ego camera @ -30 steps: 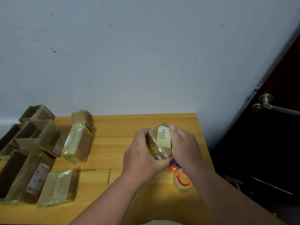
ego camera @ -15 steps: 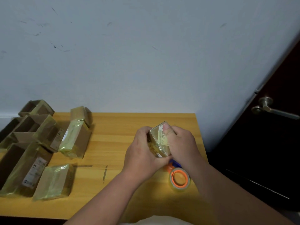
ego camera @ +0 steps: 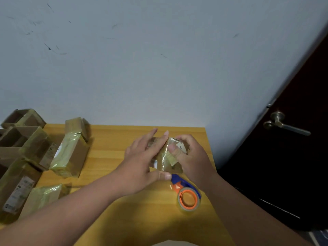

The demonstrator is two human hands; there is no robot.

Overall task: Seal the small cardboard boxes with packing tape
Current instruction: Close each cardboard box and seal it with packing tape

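Observation:
A small cardboard box [ego camera: 166,158], wrapped in glossy yellowish tape, is held above the right part of the wooden table [ego camera: 110,150]. My left hand [ego camera: 142,162] lies flat against its left face with straight fingers, thumb under the box. My right hand [ego camera: 190,157] grips its right side, thumb pressed on the tape at the front. A roll of clear packing tape on an orange and blue dispenser [ego camera: 188,196] lies on the table just below the box.
Several taped and open cardboard boxes [ego camera: 69,155] crowd the table's left side. A pale wall stands behind. The table's right edge drops off beside a dark door with a metal handle [ego camera: 284,124].
My left fingers have straightened and slid across the box's left face. The box has turned in my hands, and my right thumb has moved down onto its front.

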